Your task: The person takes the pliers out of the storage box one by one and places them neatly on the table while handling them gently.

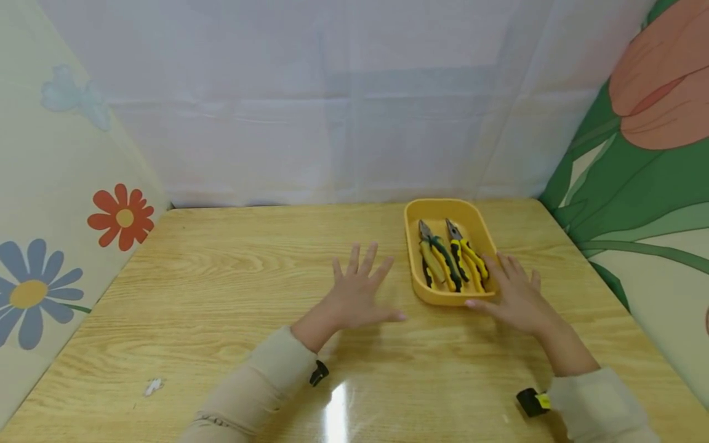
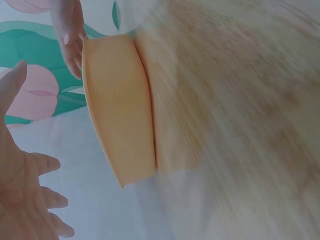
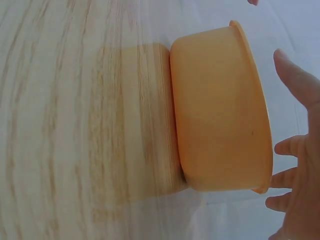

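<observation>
A yellow plastic tray [image 1: 450, 299] stands at the back right of the wooden table. In it lie pliers with dark metal jaws: one pair with green and yellow handles [image 1: 440, 261], another with yellow and black handles [image 1: 469, 261]. My right hand [image 1: 517, 298] is spread over the tray's near right corner, fingertips right at the rim. To the left of the tray my left hand [image 1: 357, 298] hovers with fingers spread and nothing in it. The left wrist view shows the tray's side wall [image 2: 117, 110] beyond that hand; the right wrist view shows its outer wall [image 3: 220, 110] too.
A small white scrap [image 1: 153, 386] lies at the table's front left. Behind the wooden table [image 1: 249, 264] hangs a white cloth [image 1: 266, 111]. Flower-painted panels flank it, with a large tulip [image 1: 664, 80] on the right.
</observation>
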`<state>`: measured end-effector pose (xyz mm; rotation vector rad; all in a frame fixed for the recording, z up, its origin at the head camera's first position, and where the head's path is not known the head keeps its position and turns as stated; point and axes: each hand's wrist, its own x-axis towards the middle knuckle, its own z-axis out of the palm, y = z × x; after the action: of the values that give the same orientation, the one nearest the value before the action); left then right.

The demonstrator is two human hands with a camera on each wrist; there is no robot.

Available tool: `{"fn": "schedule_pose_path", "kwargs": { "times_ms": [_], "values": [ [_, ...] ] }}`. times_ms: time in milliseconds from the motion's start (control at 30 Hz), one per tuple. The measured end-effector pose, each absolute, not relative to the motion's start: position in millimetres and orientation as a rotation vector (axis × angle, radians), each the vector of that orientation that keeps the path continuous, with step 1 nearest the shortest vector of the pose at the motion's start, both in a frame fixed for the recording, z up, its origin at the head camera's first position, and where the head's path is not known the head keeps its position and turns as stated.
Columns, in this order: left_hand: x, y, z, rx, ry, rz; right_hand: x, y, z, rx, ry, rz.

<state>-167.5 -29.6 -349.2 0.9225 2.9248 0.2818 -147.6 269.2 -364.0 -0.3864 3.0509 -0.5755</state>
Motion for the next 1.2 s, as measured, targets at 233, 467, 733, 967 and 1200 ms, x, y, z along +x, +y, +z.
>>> {"fn": "schedule_pose_path", "kwargs": {
  "times_ms": [233,467,733,967,1200],
  "values": [
    [-168,-24,-350,0.926,2.899,0.321,-150,272,-366,-0.369,3.049,-0.578],
    [-167,-19,-349,0.922,2.877,0.358,-152,272,-366,-0.364,3.054,-0.594],
    [-170,-12,-354,0.936,2.857,0.428,-153,272,-368,-0.357,3.061,-0.606],
    [-172,-8,-358,0.95,2.835,0.505,-156,273,-371,-0.344,3.083,-0.621],
    [-174,-4,-354,0.938,2.815,0.53,-157,274,-376,-0.351,3.101,-0.65]
  ]
}}
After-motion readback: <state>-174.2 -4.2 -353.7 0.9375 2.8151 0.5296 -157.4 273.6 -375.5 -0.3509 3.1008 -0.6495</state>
